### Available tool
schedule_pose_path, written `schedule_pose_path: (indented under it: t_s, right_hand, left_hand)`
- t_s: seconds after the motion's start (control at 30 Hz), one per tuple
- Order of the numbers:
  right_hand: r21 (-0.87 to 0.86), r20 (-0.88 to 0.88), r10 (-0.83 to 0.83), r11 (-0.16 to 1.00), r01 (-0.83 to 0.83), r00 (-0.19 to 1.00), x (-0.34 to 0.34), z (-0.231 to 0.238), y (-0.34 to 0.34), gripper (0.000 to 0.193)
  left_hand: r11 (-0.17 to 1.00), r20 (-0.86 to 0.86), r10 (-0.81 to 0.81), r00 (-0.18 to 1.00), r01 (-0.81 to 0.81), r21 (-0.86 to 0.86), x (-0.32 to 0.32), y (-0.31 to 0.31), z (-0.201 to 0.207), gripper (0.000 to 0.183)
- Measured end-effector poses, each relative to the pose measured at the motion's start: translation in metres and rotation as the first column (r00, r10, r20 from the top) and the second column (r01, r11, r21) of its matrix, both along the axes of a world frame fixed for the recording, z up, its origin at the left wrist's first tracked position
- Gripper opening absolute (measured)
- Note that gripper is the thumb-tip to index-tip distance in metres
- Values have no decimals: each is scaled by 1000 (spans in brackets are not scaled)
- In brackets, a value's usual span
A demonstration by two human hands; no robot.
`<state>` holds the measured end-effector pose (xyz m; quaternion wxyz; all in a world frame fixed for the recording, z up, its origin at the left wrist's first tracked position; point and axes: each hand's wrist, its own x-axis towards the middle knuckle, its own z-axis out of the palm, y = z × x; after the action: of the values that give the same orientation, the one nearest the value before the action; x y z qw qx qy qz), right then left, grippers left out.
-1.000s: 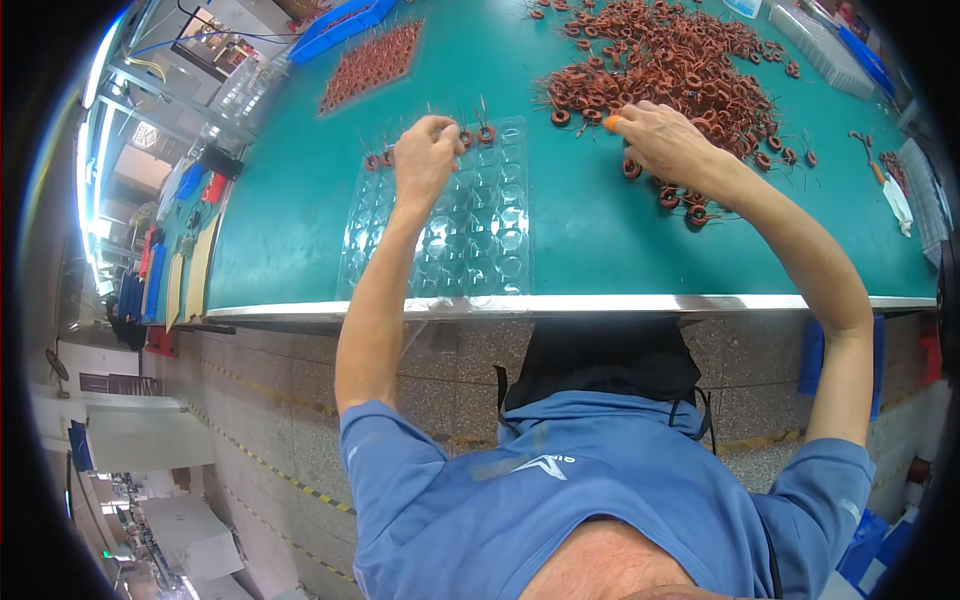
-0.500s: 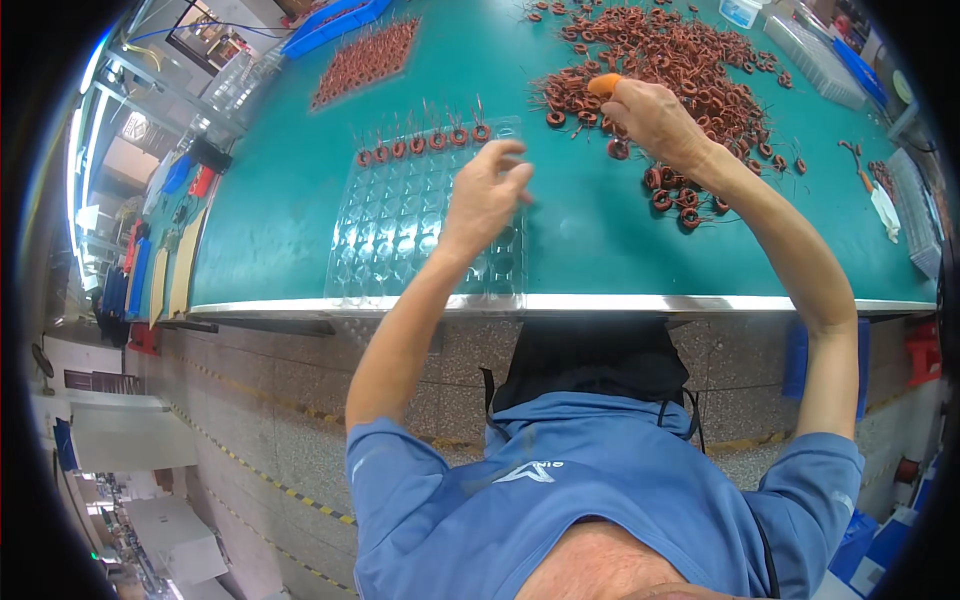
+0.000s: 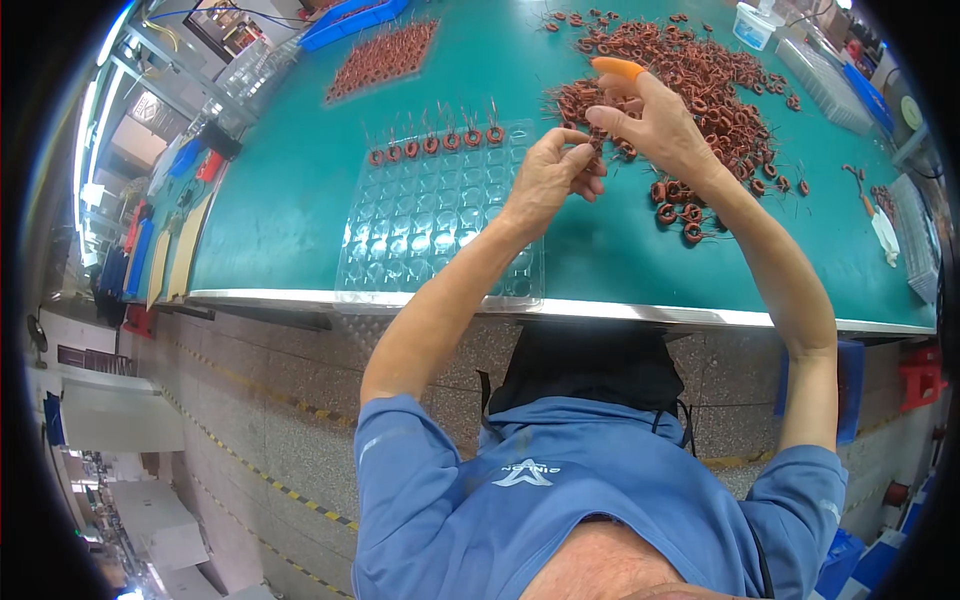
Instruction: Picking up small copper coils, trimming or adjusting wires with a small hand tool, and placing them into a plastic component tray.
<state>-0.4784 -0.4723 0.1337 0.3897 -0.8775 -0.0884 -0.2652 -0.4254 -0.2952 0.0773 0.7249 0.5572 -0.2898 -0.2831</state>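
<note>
My left hand [image 3: 552, 180] is closed, its thumb and index finger pinching a small copper-wound ring coil [image 3: 597, 143] that the fingers partly hide. Right beside it is my right hand [image 3: 662, 128], with an orange finger cot [image 3: 618, 67] on the index finger. Its thumb and index finger are spread apart, the thumb close to the coil. Left of my hands lies a clear plastic tray [image 3: 440, 215] with round pockets. Along its far row stand several ring coils [image 3: 431, 144], wire leads pointing up. A large loose pile of the same coils [image 3: 715, 110] spreads beyond my right hand.
A filled tray of coils [image 3: 385, 62] lies at the far left, near a blue bin [image 3: 352, 22]. At the right are a white tub [image 3: 755, 27], stacked clear trays [image 3: 822, 85] and a hand tool [image 3: 862, 190]. The table's pale front edge [image 3: 640, 312] runs before me.
My left hand has moved right, away from the tray, to meet my right hand, and now pinches a coil. My right hand has left the pile's edge and spread its fingers.
</note>
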Motion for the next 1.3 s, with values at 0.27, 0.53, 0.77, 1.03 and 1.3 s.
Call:
schedule_pose_path:
  t_s: [0.27, 0.53, 0.77, 1.03, 1.3]
  right_hand:
    - [310, -448, 382, 914, -260, 808, -16, -4, -17, 50]
    - [-338, -209, -168, 937, 90, 963, -17, 2, -48, 36]
    - [62, -352, 168, 986, -157, 921, -38, 15, 3, 35]
    - [175, -362, 262, 962, -211, 895, -64, 3, 26, 28]
    - [-540, 361, 132, 837, 92, 923, -78, -5, 58, 19]
  left_hand:
    - [988, -103, -106, 989, 92, -126, -8, 6, 9, 25]
    - [995, -74, 67, 995, -72, -72, -3, 31, 16, 24]
    - [999, 142, 49, 989, -49, -2, -28, 40, 20, 21]
    - [981, -223, -124, 967, 85, -175, -74, 49, 7, 24]
    - [989, -2, 145, 989, -144, 39, -71, 47, 11, 23]
